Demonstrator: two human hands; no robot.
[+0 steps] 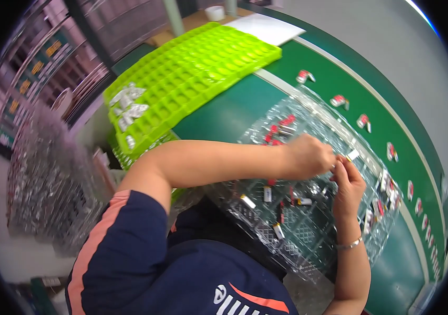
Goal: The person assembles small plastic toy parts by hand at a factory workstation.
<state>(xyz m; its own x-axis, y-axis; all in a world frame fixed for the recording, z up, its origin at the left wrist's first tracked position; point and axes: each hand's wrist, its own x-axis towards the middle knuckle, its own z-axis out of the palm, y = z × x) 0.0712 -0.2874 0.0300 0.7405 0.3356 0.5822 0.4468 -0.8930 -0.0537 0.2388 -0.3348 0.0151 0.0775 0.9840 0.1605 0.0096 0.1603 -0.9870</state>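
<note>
Both of my hands meet over a clear plastic blister tray [316, 252]. My left hand [310, 157] is closed, fingertips pinched together at the right fingertips; what they hold, if anything, is hidden. My right hand [349, 184] pinches a small silver-white pouch cell [352, 156] with a yellowish end, which pokes out past the fingers. Similar cells lie loose on the tray below my left forearm, among them one white cell [247, 201] and another [278, 231]. Red pieces [273, 132] lie beyond my left wrist. More red and white parts [378, 207] are heaped right of my right hand.
A stack of lime-green pocketed trays [197, 73] stands far left, with silvery pieces [128, 102] in one corner. Along the right runs a green conveyor belt [360, 97] carrying spaced red-and-white parts [363, 121]. Stacked clear plastic trays [50, 178] stand at my left.
</note>
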